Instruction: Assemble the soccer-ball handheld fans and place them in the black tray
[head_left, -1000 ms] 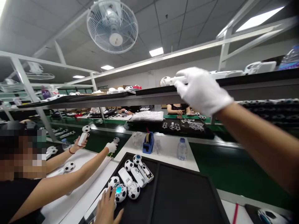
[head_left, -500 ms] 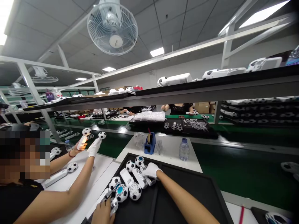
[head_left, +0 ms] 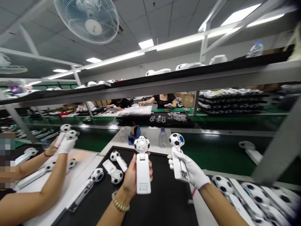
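Note:
My bare left hand [head_left: 131, 179] is closed around the white handle of a soccer-ball handheld fan [head_left: 143, 177]. Its slotted ball head points up, and small print shows low on the handle. In my gloved right hand [head_left: 193, 171] is a second soccer-ball handheld fan [head_left: 176, 163], tilted, with a blue disc on its ball. Both fans are held apart, above the black tray [head_left: 164, 204]. At the tray's left side lie several more fans, among them a white one [head_left: 113, 171] and one with an open-looking handle [head_left: 82, 193].
Beyond the tray stand a blue tape dispenser [head_left: 134, 135] and a water bottle [head_left: 162, 138]. Several fans [head_left: 244, 191] lie at the lower right. A co-worker's gloved hand [head_left: 67, 144] holds a fan at left. A shelf [head_left: 152, 84] crosses above the green conveyor [head_left: 218, 153].
Both my hands have come up from the fans on the tray, each with one fan in it. The view has turned to the right, bringing the fans at lower right into sight.

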`<state>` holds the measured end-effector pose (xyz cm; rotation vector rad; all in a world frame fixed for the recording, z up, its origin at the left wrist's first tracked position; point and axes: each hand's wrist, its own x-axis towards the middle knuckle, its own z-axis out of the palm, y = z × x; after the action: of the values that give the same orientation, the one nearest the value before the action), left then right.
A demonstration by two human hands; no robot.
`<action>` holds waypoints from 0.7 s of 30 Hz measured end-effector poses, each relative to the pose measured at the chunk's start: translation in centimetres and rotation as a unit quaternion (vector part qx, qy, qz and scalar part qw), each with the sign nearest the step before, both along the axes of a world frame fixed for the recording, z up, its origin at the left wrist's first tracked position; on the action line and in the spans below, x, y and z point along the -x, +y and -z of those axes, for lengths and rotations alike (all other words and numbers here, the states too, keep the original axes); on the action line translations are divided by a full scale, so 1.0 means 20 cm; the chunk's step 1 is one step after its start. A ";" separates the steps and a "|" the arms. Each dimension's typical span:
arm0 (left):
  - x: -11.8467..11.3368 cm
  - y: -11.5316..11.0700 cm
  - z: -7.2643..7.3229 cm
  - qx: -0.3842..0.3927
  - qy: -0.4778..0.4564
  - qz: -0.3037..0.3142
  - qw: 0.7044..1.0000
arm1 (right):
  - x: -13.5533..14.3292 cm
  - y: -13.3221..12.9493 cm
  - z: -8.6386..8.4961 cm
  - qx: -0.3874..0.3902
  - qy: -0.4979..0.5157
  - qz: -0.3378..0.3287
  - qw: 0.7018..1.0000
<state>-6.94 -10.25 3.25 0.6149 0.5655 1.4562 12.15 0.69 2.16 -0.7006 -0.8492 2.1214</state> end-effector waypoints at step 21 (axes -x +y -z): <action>-0.50 0.40 0.05 0.069 0.119 -0.045 0.990 | -0.25 0.07 -0.09 -0.008 -0.017 0.045 0.999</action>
<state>3.13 -2.31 2.19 0.6647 0.8827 1.4229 17.09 2.05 3.88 -0.7547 -0.8365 2.0267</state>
